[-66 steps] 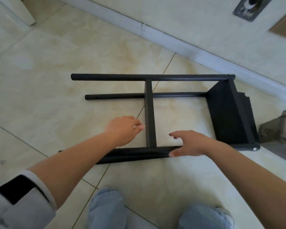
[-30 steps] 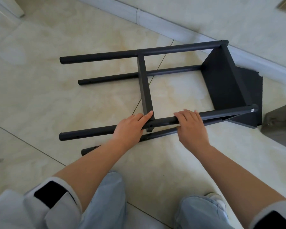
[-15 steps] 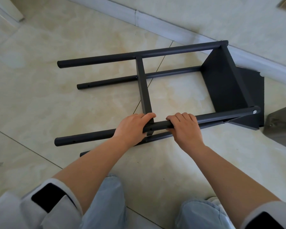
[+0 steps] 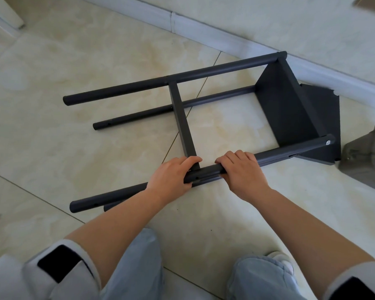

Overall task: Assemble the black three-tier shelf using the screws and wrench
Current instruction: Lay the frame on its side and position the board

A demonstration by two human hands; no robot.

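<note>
shelf frame [image 4: 286, 109] lies on its side on tile floor [image 4: 52, 105], near baseboard [image 4: 225, 37]. both hands on the near upper pole [image 4: 290, 152]. left hand [image 4: 171, 180] wrapped round pole, fingers curled over top right by the crossbar [image 4: 183, 122] joint. right hand [image 4: 240, 172] just beside it, fingers curled over pole, gripping. small gap btw the two hands. one shelf panel [image 4: 284, 105] fitted at right end; silver screw [image 4: 328, 142] shows at pole tip. grey bag [image 4: 368, 161] at right edge.
</note>
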